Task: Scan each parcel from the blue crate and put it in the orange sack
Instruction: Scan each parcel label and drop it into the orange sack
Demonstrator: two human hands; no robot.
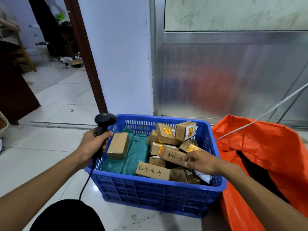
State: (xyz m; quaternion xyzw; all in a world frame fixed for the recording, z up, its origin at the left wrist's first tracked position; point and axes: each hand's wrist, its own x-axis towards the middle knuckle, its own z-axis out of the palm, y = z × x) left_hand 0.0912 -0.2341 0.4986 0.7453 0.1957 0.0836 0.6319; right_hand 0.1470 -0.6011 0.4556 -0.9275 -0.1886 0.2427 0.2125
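- Currently, a black scanner is gripped by the left hand, fingers wrapped tight round its handle, just beside the left wall of the blue crate.
- Its head is held above the crate's left rim, and its cable is seen hanging down past the crate's near-left corner.
- A long brown box with handwritten numbers is being pinched at its near end by the right hand, thumb and fingers closed narrowly on it; the box is not yet lifted clear of the pile.
- The crate is seen well filled: small brown boxes stacked loosely on the right, a green plastic mailer on the left with another brown box lying on top, and a numbered box leaning by the near wall.
- The orange sack is lying open just right of the crate, touching it or nearly so; no parcel can be seen inside.
- Because the box is held only at one end, it is judged liable to twist out of the grip when raised.
- The boxes leaning on it could be toppled as it is drawn out.
- A failed scan is thought possible if the label faces away; no barcode can be made out on the held box.
- The cable could be snagged on the crate's corner.
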